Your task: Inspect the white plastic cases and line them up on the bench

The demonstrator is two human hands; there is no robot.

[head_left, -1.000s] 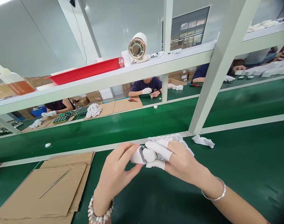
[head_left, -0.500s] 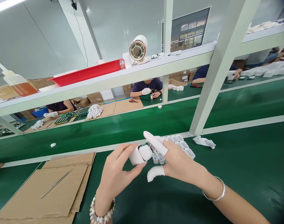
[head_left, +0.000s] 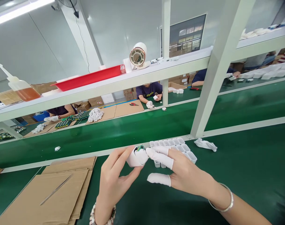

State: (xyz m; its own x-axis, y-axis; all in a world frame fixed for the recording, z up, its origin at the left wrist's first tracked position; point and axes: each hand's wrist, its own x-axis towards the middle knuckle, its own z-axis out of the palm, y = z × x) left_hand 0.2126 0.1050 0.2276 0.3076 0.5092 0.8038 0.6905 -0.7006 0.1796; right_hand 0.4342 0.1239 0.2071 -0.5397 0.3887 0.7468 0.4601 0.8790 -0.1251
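A white plastic housing is pinched between the fingers and thumb of my left hand. A green circuit board shows at its top opening. Close to its right side is my right hand, with white covers on the thumb and two fingers. Those fingertips touch the housing's right edge, while the thumb stands apart below with a gap. Behind my right hand, rows of open white cases stand on the green table, partly hidden by the hand.
Flat cardboard sheets with metal tweezers lie at the left. A crumpled white glove is at the right. Ahead are a green belt, a shelf with a red tray, and people across the line.
The housing has moved slightly left and tilted in my left hand. My right fingers have come down to its right edge. Across the belt, a person's gloved hand has lowered.
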